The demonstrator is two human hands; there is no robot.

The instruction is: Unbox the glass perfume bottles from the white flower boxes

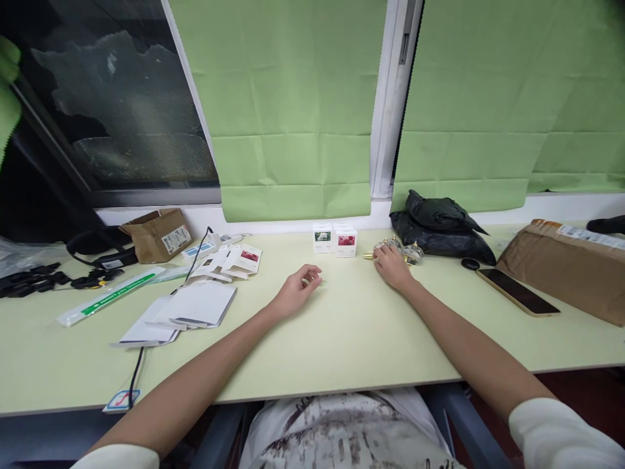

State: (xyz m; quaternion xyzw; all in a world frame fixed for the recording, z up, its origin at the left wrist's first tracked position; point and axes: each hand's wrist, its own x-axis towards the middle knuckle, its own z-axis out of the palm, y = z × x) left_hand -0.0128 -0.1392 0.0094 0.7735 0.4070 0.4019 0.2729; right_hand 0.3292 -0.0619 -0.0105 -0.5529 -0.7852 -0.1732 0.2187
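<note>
Pale-green desk (342,339): right hand (393,268) touching glass bottles (405,251), left hand (297,291) loosely curled, labels unreadable.

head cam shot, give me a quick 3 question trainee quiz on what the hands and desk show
1. True or false: the right hand is at the small glass and gold bottles.
2. What lies right of that hand, beside the brown parcel? A) a phone B) a mug C) scissors
3. How many small white boxes stand near the wall between the hands?

Key
1. True.
2. A, the phone, screen dark.
3. Two; the left hand rests on the table in front of them, apart.
</note>
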